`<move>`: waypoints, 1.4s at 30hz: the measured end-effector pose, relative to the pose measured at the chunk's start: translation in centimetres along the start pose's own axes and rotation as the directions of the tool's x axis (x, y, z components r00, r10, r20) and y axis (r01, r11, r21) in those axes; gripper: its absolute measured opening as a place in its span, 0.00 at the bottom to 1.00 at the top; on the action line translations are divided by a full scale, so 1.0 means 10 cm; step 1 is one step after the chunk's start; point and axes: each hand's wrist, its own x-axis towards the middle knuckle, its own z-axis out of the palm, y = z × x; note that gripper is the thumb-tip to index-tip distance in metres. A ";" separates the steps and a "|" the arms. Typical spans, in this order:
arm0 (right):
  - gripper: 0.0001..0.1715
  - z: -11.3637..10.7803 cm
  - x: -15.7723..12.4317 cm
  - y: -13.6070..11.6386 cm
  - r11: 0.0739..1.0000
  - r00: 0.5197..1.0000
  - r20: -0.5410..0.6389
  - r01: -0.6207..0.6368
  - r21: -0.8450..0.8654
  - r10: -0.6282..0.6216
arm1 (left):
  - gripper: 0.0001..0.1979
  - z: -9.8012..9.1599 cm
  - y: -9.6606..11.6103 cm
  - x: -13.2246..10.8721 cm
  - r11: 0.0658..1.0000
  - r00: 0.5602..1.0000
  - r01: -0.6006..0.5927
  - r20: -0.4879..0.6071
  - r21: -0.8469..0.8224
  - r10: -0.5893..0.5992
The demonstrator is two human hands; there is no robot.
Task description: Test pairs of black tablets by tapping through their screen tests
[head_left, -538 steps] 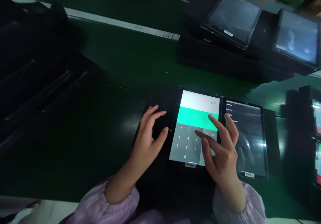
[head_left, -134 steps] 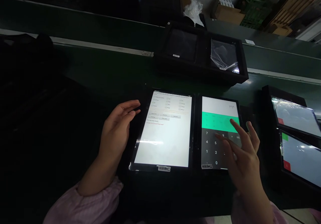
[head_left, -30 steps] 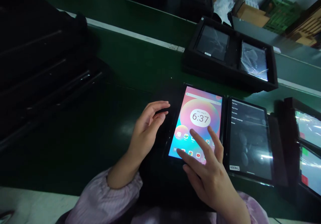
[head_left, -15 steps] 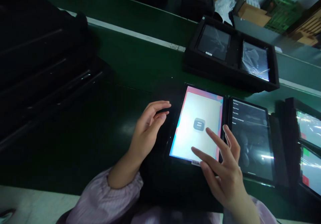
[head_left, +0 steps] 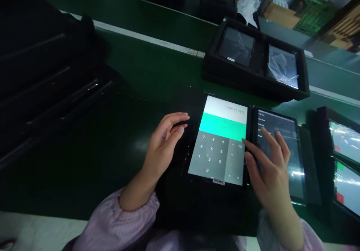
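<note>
A tablet (head_left: 219, 138) lies on the dark green bench before me, its lit screen showing a calculator keypad with a bright green band. My right hand (head_left: 271, 168) is over the tablet's right edge, fingers spread, its index fingertip by the DEL key; whether it touches the glass I cannot tell. My left hand (head_left: 163, 142) hovers left of the tablet, fingers gently curved and thumb apart, holding nothing. To the right lies a second tablet (head_left: 284, 146) with a dark text menu, partly covered by my right hand.
Behind the tablets stands a black tray (head_left: 258, 71) holding two tablets, one under crinkled film. At the right edge another black tray (head_left: 323, 150) holds lit screens. Black stacked objects (head_left: 56, 75) fill the left side. A green crate (head_left: 313, 13) and cardboard box (head_left: 281, 17) are at the back.
The tablet's screen has gone from a pale page with a central icon to the calculator. My right hand has moved right, from mid-screen to the edge. My left hand stays nearly still.
</note>
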 end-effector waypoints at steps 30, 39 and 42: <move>0.20 0.08 0.16 0.05 1.000 0.999 -0.034 -0.019 -0.005 0.018 | 0.09 0.01 0.01 -0.01 1.000 1.000 0.022 0.007 0.008 -0.022; 0.16 0.11 0.15 -0.28 0.996 0.999 -0.010 0.042 0.081 -0.042 | 0.09 0.01 0.04 -0.02 0.999 1.000 0.025 0.005 0.041 -0.025; 0.16 0.14 0.15 -0.23 0.998 0.998 -0.062 0.017 0.062 -0.013 | 0.09 0.01 0.04 -0.02 0.999 1.000 0.028 0.001 0.040 -0.028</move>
